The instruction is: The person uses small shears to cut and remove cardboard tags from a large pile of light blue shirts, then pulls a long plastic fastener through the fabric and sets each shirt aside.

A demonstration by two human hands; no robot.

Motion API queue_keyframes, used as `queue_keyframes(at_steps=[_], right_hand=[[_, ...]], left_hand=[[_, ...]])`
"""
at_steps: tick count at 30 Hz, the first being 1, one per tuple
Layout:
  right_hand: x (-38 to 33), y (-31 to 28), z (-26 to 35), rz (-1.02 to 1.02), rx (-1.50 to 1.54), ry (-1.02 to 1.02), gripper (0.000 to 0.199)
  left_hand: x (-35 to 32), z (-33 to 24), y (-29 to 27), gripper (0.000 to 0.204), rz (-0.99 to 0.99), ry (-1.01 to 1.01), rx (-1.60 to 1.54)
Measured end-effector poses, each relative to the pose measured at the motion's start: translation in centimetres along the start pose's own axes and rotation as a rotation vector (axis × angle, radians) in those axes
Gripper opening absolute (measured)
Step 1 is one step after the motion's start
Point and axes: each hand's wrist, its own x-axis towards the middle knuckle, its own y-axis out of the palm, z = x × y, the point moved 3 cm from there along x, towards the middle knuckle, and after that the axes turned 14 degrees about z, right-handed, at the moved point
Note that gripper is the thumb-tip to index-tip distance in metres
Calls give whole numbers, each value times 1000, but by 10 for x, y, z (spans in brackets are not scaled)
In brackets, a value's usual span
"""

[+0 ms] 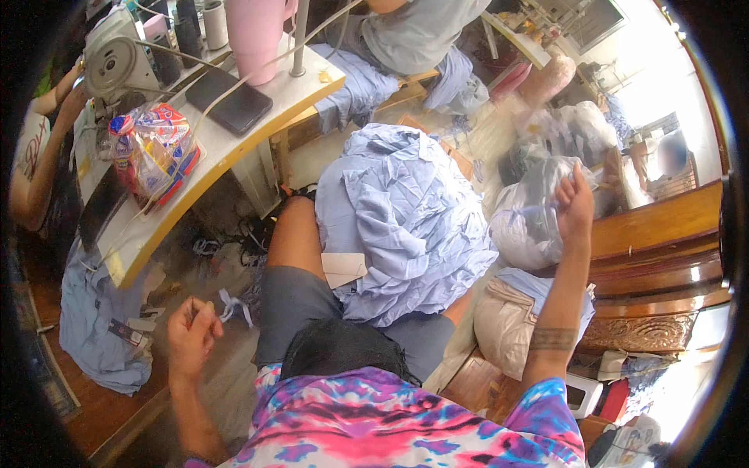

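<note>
Pile of light blue cloth sits on the person's lap, taken as the landmark. Right hand, raised well right of the pile, is closed on a clear plastic bag of cloth; left hand, low and left of the pile, is loosely curled, pinching what looks like thread, cannot tell for sure. Judged step: bag being lifted aside; the grip must stay firm.

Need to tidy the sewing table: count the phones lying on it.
1: a black phone lies flat on the white sewing table, beside the pink tumbler. Others may be hidden behind the snack bag.
</note>
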Motion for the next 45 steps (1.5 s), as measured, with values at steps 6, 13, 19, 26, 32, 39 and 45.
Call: queue_keyframes(at_steps=[6, 13, 19, 26, 32, 39, 45], right_hand=[[-111, 185, 40, 622, -285, -18, 32], [-151, 356, 35, 1175, -321, -772, 27], [-161, 252, -45, 904, -1201, -109, 51], [-243, 210, -243, 471, -1248, 476, 60], [-255, 135, -230, 332, -863, 283, 39], [-235, 36, -35, -191, -492, -249, 21], [-205, 29, 127, -181, -505, -564, 24]], left_hand=[[3, -48, 8, 19, -243, 275, 634], [13, -48, -36, 22, -368, 210, 938], [-33, -45, -43, 15, -725, 267, 756], [140, -55, 196, 43, 411, 901, 936], [216, -85, 212, 22, 741, 683, 952], [128, -219, 247, 13, 649, 917, 845], [58, -317, 262, 10, 602, 1276, 409]])
